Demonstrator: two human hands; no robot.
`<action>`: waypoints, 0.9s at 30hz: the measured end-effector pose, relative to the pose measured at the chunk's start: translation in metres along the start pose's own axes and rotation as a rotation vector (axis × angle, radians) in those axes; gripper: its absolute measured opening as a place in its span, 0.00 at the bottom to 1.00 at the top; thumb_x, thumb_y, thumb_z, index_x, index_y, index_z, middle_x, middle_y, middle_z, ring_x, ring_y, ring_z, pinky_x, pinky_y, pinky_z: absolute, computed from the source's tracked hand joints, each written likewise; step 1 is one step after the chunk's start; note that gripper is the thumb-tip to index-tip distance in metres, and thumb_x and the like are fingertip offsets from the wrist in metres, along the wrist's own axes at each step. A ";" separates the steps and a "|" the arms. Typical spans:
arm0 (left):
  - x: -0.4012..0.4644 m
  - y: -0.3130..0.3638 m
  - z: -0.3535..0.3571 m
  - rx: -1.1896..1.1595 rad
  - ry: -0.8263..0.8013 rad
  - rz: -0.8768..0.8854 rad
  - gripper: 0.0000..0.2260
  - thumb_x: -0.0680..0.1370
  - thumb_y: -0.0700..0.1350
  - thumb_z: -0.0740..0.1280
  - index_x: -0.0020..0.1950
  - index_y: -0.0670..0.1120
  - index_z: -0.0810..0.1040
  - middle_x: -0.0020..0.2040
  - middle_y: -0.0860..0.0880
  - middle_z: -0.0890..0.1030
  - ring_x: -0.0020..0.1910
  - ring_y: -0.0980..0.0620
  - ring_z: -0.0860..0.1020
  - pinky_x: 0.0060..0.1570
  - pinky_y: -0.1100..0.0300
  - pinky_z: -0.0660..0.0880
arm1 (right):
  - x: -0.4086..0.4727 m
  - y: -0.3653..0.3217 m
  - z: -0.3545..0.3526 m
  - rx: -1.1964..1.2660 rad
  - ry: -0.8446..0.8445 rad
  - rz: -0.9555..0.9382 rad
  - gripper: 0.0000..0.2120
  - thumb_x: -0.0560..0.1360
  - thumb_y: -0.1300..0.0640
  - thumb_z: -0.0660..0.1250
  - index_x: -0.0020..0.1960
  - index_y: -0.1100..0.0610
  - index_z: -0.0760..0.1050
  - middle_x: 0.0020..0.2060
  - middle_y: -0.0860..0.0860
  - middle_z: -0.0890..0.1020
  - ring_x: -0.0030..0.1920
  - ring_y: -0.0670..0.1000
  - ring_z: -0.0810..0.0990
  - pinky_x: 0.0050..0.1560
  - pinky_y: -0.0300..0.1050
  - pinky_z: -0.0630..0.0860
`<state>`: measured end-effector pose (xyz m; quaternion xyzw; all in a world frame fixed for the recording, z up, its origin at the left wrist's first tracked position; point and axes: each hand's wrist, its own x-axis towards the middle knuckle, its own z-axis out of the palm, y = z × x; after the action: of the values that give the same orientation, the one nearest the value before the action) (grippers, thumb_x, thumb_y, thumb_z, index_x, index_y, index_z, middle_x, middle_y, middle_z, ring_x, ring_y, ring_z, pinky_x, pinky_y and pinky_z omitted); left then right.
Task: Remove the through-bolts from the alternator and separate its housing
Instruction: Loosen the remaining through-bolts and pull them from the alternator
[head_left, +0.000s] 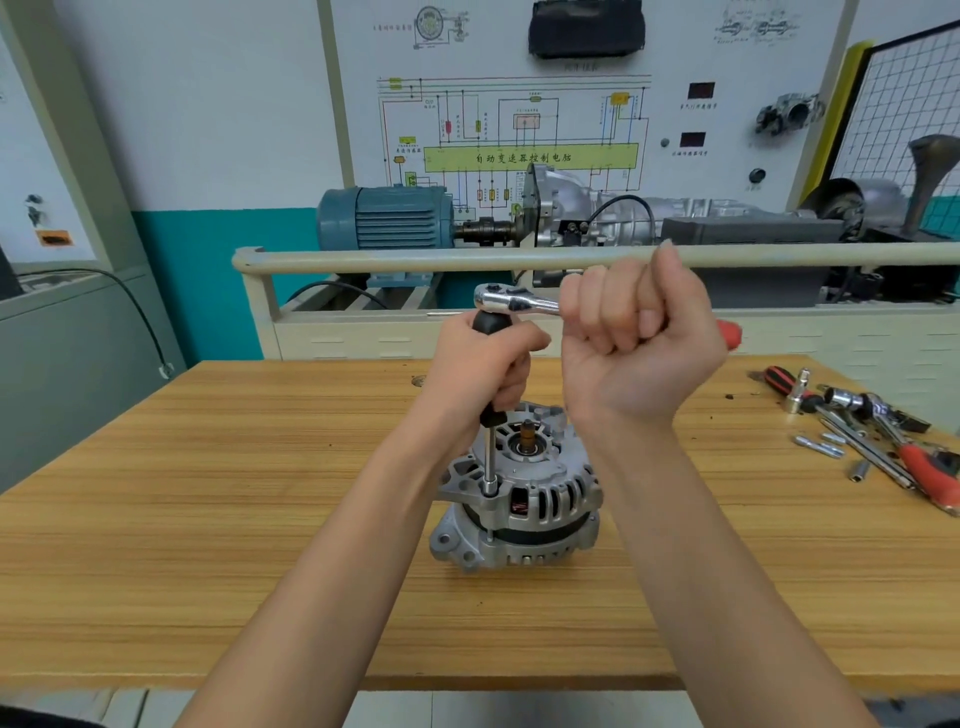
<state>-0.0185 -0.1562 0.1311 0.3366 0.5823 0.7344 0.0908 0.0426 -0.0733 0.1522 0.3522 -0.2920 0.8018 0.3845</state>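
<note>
A silver alternator (519, 499) stands shaft-up in the middle of the wooden bench (208, 493). A black-handled extension bar (489, 447) rises vertically from a through-bolt on the alternator's left front ear. My left hand (485, 364) is wrapped around the bar's black grip. A chrome ratchet wrench (514, 301) sits on top of the bar, its red handle end (730, 332) sticking out to the right. My right hand (639, 338) is fisted around the ratchet's handle.
Loose tools lie at the bench's right side: a second red-handled ratchet (914, 457), sockets (841, 399), a screwdriver (784, 382) and removed bolts (821, 446). Behind the bench stands a trainer rig with a blue motor (384, 218) and a rail (415, 258).
</note>
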 end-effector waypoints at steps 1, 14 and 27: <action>0.000 0.000 -0.001 -0.003 -0.028 -0.003 0.18 0.71 0.35 0.66 0.25 0.49 0.65 0.21 0.52 0.62 0.19 0.55 0.59 0.20 0.67 0.58 | 0.004 -0.002 -0.004 0.080 0.063 0.077 0.24 0.75 0.63 0.55 0.20 0.53 0.63 0.16 0.47 0.59 0.20 0.45 0.54 0.24 0.39 0.58; 0.002 0.000 0.004 0.037 0.038 -0.038 0.26 0.76 0.33 0.61 0.21 0.52 0.61 0.20 0.54 0.59 0.18 0.55 0.54 0.22 0.69 0.54 | 0.031 0.000 -0.025 0.500 0.446 0.458 0.18 0.72 0.57 0.61 0.25 0.55 0.63 0.19 0.47 0.62 0.19 0.46 0.61 0.22 0.38 0.61; -0.004 0.000 0.009 0.042 0.189 0.014 0.19 0.76 0.33 0.62 0.29 0.48 0.62 0.20 0.53 0.61 0.18 0.56 0.57 0.20 0.68 0.56 | -0.015 0.001 0.016 -0.189 -0.025 -0.154 0.23 0.73 0.66 0.52 0.22 0.50 0.61 0.18 0.45 0.64 0.21 0.45 0.59 0.29 0.42 0.58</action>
<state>-0.0097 -0.1511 0.1304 0.2719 0.6012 0.7511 0.0232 0.0545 -0.0917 0.1494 0.3459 -0.3432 0.7343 0.4727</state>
